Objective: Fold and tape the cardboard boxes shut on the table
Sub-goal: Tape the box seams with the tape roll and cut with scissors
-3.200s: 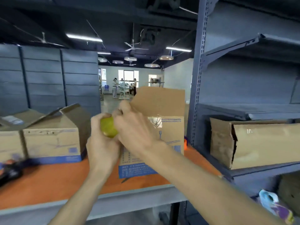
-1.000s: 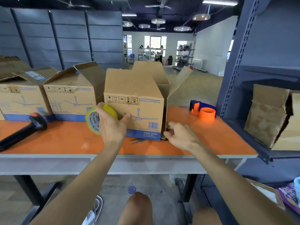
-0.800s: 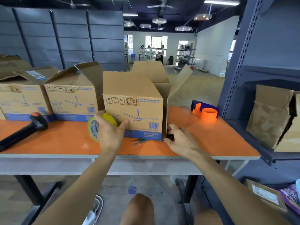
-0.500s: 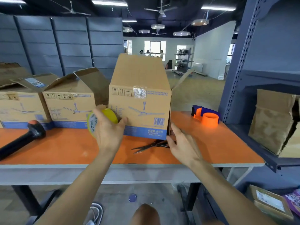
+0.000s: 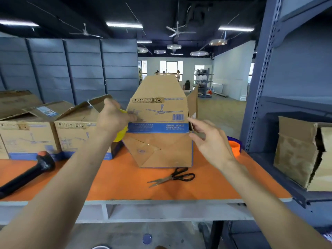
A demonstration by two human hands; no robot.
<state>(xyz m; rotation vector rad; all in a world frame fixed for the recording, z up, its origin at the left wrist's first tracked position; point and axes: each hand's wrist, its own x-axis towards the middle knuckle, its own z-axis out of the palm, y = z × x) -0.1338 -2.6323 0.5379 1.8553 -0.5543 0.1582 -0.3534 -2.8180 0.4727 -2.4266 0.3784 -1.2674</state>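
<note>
A cardboard box [image 5: 161, 126] with a blue fan print stands tipped back at the middle of the orange table [image 5: 125, 184], its folded bottom flaps facing me. My left hand [image 5: 113, 119] grips a yellow tape roll [image 5: 120, 134] and presses against the box's left side. My right hand [image 5: 210, 141] is at the box's right edge with relaxed, spread fingers, holding nothing. Black scissors [image 5: 173, 177] lie on the table just in front of the box.
Two more cardboard boxes [image 5: 79, 130] [image 5: 23, 130] with open flaps stand at the left. A black tool [image 5: 27, 174] lies at the left front. An orange tape dispenser [image 5: 235, 148] sits behind my right hand. A grey shelf rack [image 5: 287, 123] holding cardboard stands on the right.
The box has been tilted further back so its bottom faces me. My left hand rose with the tape roll along the box's left side; my right hand lifted off the table to the right edge.
</note>
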